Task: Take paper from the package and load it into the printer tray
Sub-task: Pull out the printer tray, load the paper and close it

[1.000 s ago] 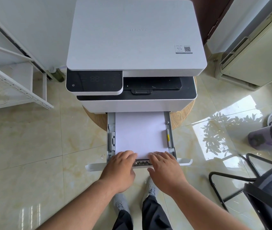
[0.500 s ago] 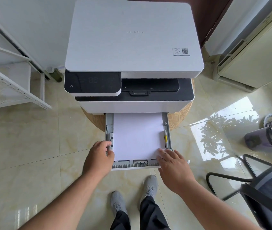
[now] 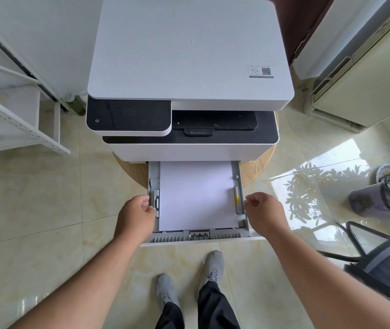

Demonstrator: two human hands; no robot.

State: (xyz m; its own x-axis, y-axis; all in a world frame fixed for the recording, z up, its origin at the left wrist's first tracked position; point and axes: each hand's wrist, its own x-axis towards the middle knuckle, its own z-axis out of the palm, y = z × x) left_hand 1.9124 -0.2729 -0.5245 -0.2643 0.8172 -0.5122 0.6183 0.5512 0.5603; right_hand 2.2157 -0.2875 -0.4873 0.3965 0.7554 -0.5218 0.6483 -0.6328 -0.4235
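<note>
Gripping the tray point(image 3: 242, 233) by its side walls, your left hand point(image 3: 135, 216) curled there and right hand point(image 3: 264, 213) loosely fisted just outside, slide it evenly; the paper point(image 3: 196, 195) between them likely shifts easily.

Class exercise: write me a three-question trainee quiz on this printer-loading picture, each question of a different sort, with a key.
1. True or false: the paper lies flat in the pulled-out tray.
2. The left hand is at the tray's: A) left side guide B) front lip C) yellow marker.
3. Fill in: the printer stands on a round ___ stand.

Key: 1 true; 2 A; 3 wooden.
</note>
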